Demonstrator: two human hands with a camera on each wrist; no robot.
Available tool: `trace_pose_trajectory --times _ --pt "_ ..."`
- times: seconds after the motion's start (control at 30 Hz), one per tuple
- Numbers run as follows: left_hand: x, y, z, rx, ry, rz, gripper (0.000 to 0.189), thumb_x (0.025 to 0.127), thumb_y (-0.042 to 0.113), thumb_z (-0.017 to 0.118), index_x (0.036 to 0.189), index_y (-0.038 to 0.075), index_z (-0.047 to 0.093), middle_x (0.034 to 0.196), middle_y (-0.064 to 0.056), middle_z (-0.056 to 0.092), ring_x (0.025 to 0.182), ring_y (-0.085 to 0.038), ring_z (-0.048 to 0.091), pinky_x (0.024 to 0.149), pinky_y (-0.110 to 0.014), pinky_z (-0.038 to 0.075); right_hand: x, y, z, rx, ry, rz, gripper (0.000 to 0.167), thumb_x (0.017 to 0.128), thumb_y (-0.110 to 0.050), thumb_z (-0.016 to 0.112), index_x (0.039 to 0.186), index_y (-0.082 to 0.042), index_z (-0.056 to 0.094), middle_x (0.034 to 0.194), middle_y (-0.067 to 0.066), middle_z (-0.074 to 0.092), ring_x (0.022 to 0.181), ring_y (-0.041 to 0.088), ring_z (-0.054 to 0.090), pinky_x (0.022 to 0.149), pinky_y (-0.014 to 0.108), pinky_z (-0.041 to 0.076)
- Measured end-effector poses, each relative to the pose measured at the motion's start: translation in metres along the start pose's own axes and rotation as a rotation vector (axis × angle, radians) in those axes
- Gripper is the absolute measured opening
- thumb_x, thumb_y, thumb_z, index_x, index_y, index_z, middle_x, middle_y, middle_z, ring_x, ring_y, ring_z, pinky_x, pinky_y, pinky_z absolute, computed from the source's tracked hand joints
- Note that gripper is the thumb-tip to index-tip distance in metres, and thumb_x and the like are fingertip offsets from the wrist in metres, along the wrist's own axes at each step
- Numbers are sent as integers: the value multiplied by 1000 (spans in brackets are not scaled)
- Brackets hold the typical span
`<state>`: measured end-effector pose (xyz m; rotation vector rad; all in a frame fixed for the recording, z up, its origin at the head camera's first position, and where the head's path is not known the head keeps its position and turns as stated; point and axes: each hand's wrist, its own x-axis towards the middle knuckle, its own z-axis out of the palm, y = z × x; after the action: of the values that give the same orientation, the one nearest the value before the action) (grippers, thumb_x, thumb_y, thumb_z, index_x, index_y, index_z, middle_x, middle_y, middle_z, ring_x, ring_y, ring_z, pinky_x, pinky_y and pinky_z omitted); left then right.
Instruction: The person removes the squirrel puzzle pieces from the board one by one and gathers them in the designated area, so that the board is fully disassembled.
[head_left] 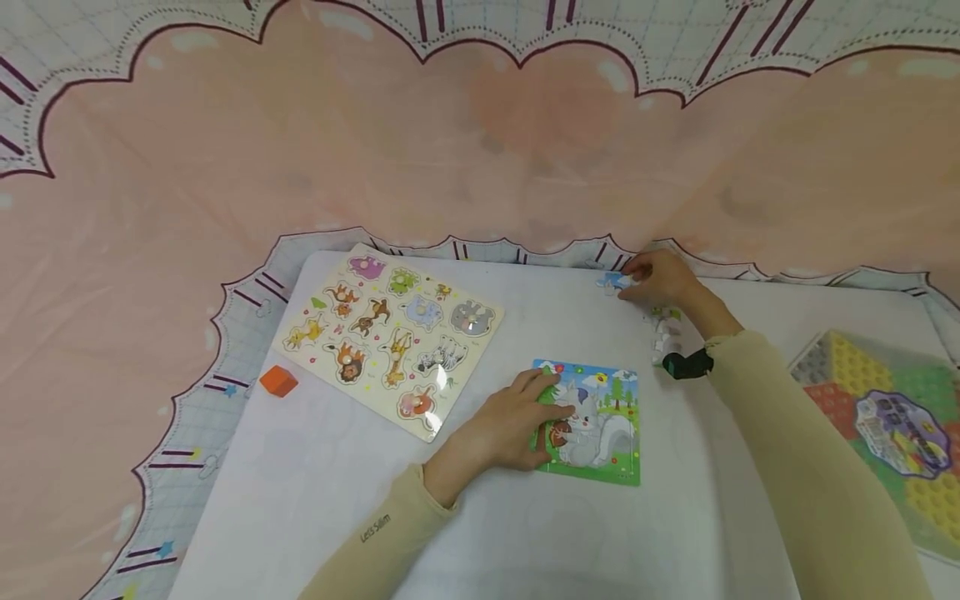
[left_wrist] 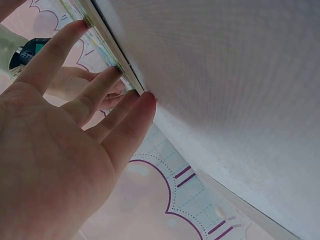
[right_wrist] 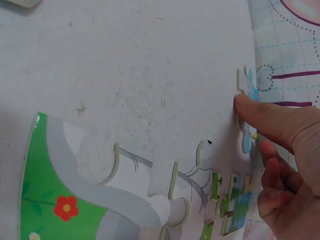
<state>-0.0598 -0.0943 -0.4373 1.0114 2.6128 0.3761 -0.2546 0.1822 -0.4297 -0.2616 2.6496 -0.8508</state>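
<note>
- While the right hand [head_left: 666,283] is working by the far edge of the bench [head_left: 712,533], lifting should be beating sliding; overhang is risking a drop.
- Plastic pack [head_left: 903,433]: lying right, off the path.
- Animal board [head_left: 378,346]: lying left.
- Squirrel puzzle [head_left: 588,446]: lying centre, left hand [head_left: 504,423] steadying it, fingers spread.
- Loose pieces [head_left: 666,335]: crowding the direct route.
- Orange block [head_left: 278,382]: sitting far left.
- Blue piece [head_left: 611,281]: right hand is pinching it.

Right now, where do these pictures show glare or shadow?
Head view: white glare on the animal board; left wrist view: the tabletop looks a shaded, dull grey; right wrist view: soft shading near the right hand.
</note>
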Motion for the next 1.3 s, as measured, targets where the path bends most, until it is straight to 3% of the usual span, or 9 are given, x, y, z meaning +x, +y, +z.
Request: trace_pose_trajectory --times 0.13,0.33,0.47,0.57,0.67,0.83,1.0,1.17,1.3 --pt "1 1 1 7 9 6 63 78 37 80 138 28 60 153 -9 36 142 -29 27 104 -37 44 -3 1 0 6 17 -20 39 83 -15 77 114 7 66 100 19 58 92 32 50 78 40 41" --pt "8 1 -1 2 8 11 63 79 36 79 139 28 59 154 -9 35 143 -29 27 103 -39 45 -5 4 -4 44 28 -18 43 87 -19 76 118 7 64 105 21 58 99 34 50 84 44 43" --pt "11 0 -3 2 -1 9 64 79 36 78 139 28 59 154 -9 34 143 -30 26 103 -40 45 -9 3 -5 84 105 -54 38 92 -23 70 116 6 65 105 20 58 100 35 54 85 43 44" --pt "11 -1 -4 0 -6 8 64 79 36 79 139 28 59 154 -9 34 143 -30 26 103 -41 45 -17 -7 -3 85 164 -117 32 94 -21 67 111 5 67 100 19 60 93 34 56 78 33 45" --pt "11 -2 -4 -9 -14 6 64 80 35 79 140 28 58 155 -9 34 143 -30 25 104 -42 44 -35 -21 4 57 157 -186 28 94 -18 67 108 5 68 94 17 63 87 31 58 72 29 44" --pt "9 -3 -5 -10 -11 7 65 80 36 78 140 27 58 155 -10 33 144 -31 25 106 -43 42 -80 -35 31 -4 28 -279 25 92 -18 71 107 2 71 90 10 64 83 24 59 71 35 47" --pt "8 -4 -5 -8 4 20 64 80 35 77 140 26 58 154 -11 34 143 -32 26 105 -43 43 -122 -31 65 16 -43 -278 35 86 -22 78 112 0 71 89 5 61 78 17 54 66 30 45" --pt "7 -4 -5 -12 5 22 64 80 35 77 140 26 58 155 -11 34 143 -31 26 105 -43 43 -146 -31 89 -7 -14 -245 56 80 -31 83 126 -1 66 96 5 53 74 15 47 60 28 39" --pt "6 -5 -3 -18 -2 27 64 80 35 77 140 26 58 155 -10 33 143 -31 26 106 -43 42 -154 -32 101 -57 25 -250 56 78 -30 84 125 -4 68 100 6 51 73 14 48 59 28 39"
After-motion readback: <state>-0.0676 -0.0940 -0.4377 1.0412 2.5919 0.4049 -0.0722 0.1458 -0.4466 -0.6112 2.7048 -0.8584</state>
